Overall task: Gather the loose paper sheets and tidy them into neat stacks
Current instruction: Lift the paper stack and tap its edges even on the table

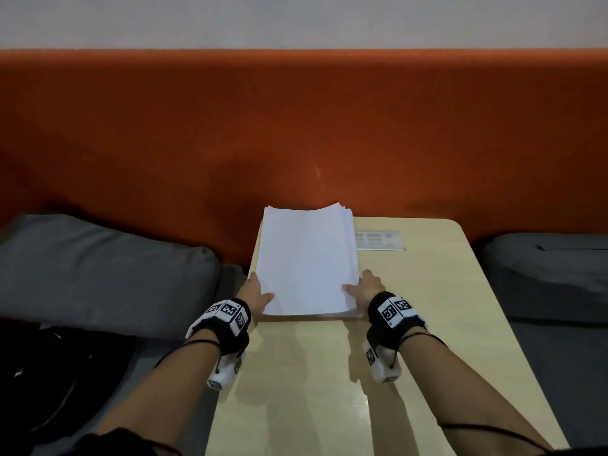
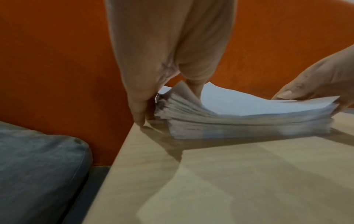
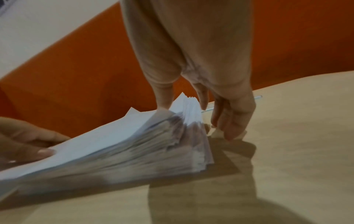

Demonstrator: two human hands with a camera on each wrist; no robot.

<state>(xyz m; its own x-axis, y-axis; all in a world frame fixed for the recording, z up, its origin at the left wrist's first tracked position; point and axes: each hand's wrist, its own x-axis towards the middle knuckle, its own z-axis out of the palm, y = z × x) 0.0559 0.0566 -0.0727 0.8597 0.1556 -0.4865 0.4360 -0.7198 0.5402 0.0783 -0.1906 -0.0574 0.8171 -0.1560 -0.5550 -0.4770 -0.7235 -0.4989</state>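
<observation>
A thick stack of white paper [image 1: 306, 258] lies on the far left part of the beige table [image 1: 411, 340], its edges uneven and fanned [image 2: 239, 119] [image 3: 124, 150]. My left hand [image 1: 260, 289] grips the stack's near left edge. Its thumb lies on the top sheet and its fingers [image 2: 139, 106] run down the side to the table. My right hand [image 1: 363, 286] grips the near right edge the same way, thumb on top and fingers [image 3: 229, 124] curled beside the stack at table level. How far the fingers reach under the stack is hidden.
An orange backrest [image 1: 296, 126] rises right behind the table. Grey cushions lie to the left [image 1: 98, 268] and right [image 1: 552, 274]. A dark bag [image 1: 49, 373] sits at the lower left. A small printed card [image 1: 378, 240] lies flat beside the stack's far right corner.
</observation>
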